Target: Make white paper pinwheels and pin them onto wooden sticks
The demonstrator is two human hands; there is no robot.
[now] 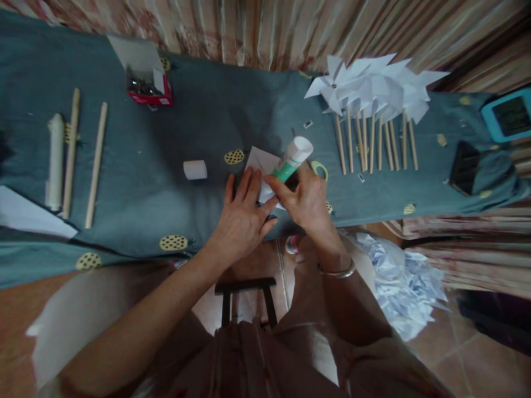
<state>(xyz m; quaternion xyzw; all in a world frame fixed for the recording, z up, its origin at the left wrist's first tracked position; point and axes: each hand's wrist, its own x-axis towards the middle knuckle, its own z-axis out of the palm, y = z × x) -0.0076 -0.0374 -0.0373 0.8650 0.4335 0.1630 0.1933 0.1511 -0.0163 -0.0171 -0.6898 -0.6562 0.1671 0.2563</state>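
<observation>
A white and green glue stick (293, 157) is gripped in my right hand (309, 199), tilted with its lower end down at a folded piece of white paper (263, 160). My left hand (243, 218) lies over the paper's left part, fingers stretched out and pressing it to the table. The glue stick's tip is hidden behind my fingers. A white cap (194, 169) lies on its side to the left of the paper. Just behind my right hand shows part of a pale green ring-shaped handle (319, 170).
Several white paper pinwheels (373, 91) on wooden sticks lie at the right. A red open box (149, 88) of small metal pieces stands back left. Wooden sticks (96, 166) lie at the left. A bag of folded paper (402, 276) sits below the table's right side.
</observation>
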